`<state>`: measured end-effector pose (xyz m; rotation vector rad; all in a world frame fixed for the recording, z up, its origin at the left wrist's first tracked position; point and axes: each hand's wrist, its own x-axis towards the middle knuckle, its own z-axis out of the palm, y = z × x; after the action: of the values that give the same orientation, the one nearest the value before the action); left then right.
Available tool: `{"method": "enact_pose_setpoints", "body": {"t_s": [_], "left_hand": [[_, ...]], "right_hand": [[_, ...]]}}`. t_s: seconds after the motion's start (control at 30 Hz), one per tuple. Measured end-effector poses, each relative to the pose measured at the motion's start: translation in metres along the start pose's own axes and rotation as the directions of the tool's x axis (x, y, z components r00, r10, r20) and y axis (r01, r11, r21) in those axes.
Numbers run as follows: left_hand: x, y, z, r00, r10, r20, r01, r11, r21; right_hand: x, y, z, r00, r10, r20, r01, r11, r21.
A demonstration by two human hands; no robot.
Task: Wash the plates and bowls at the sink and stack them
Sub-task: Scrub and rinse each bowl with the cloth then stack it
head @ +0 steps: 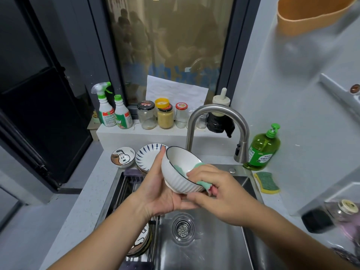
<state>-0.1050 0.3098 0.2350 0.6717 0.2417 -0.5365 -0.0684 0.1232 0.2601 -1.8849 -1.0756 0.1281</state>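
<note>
Holding bowl (180, 182) left, sponge (203, 185) right

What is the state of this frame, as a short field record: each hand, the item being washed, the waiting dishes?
left hand: holds white ribbed bowl, tilted, above the sink
right hand: grips green scrub cloth against the bowl's rim
waiting: blue-patterned plates stacked beside cartoon-dog bowl on the counter
tap: no water visible
spare: yellow-green sponge by dish soap bottle
</note>
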Motion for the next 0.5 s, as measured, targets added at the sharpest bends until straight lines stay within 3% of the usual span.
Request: {"method": "enact_pose_setpoints", "body": {"t_s": [0.07,0.13,0.2,0.27,0.33,0.43,0.5], "left_hand": [[0.0,0.002,-0.004,1.0,0.007,0.004,-0.008,1.0,0.03],[-0.002,0.005,-0.005,1.0,0.002,0.02,-0.004,0.997,0.082],[-0.003,0.009,-0.005,1.0,0.015,0.003,-0.015,0.987,0.162],[-0.005,0.011,-0.002,0.995,0.101,0.001,-0.099,0.977,0.19],[-0.007,0.011,-0.005,0.974,0.21,0.084,-0.221,0.965,0.14],[-0.008,0.01,-0.007,0.952,0.261,0.161,-0.271,0.962,0.044],[-0.009,0.011,-0.011,0.945,0.27,0.185,-0.287,0.955,0.071]], "right_hand": [[0.0,-0.002,-0.007,0.994,-0.048,0.103,0.064,0.985,-0.161],[-0.001,-0.004,-0.013,0.988,-0.04,0.15,0.068,0.98,-0.189],[0.001,-0.011,-0.019,0.98,0.067,0.188,-0.064,0.998,-0.018],[0.002,-0.014,-0.026,0.956,0.182,0.23,-0.236,0.942,0.239],[0.007,-0.012,-0.033,0.952,0.226,0.206,-0.286,0.896,0.339],[0.011,-0.012,-0.035,0.954,0.279,0.107,-0.296,0.837,0.46],[0.01,-0.012,-0.031,0.93,0.362,0.059,-0.316,0.709,0.63]]}}
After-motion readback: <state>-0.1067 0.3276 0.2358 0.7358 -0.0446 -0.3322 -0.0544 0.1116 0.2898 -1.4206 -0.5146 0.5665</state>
